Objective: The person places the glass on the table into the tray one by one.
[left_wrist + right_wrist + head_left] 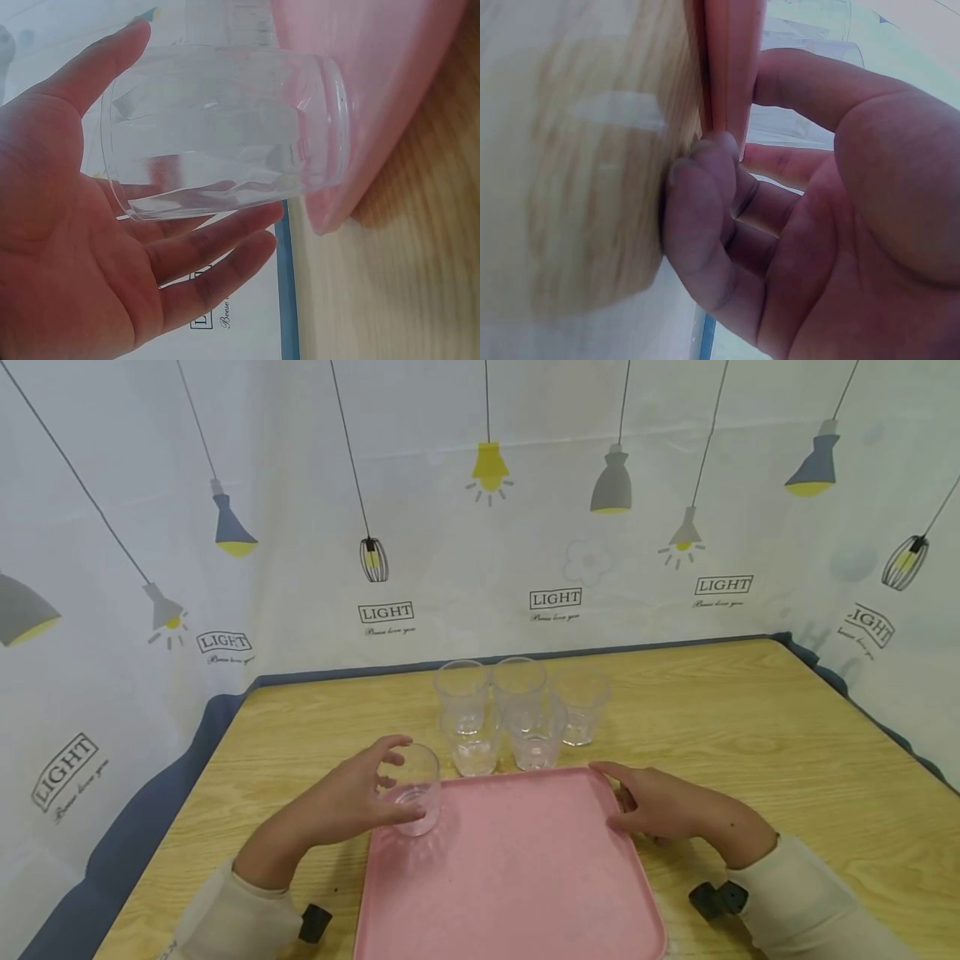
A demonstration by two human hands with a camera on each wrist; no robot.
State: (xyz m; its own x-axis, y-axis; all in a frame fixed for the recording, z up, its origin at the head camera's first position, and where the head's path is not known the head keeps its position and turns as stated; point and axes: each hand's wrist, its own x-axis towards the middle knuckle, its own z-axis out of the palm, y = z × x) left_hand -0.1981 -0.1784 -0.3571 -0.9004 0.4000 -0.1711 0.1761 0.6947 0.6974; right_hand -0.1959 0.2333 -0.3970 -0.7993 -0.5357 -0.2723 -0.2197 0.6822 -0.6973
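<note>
A clear plastic cup (417, 793) stands upright at the far left corner of the pink tray (517, 877). My left hand (352, 793) holds this cup from the left, thumb on its near side and fingers around the far side. In the left wrist view the cup (217, 127) has its base on the tray, between thumb and fingers. At the tray's far right corner, my right hand (663, 802) grips the rim. The right wrist view has the thumb over the tray's edge (735, 67) and fingers curled low beside it, close to the tabletop.
Several more clear cups (536, 739) stand in two rows just beyond the tray's far edge. The wooden table (750, 735) ends at a curtain (450, 527) printed with hanging lamps, its blue hem along the back and sides.
</note>
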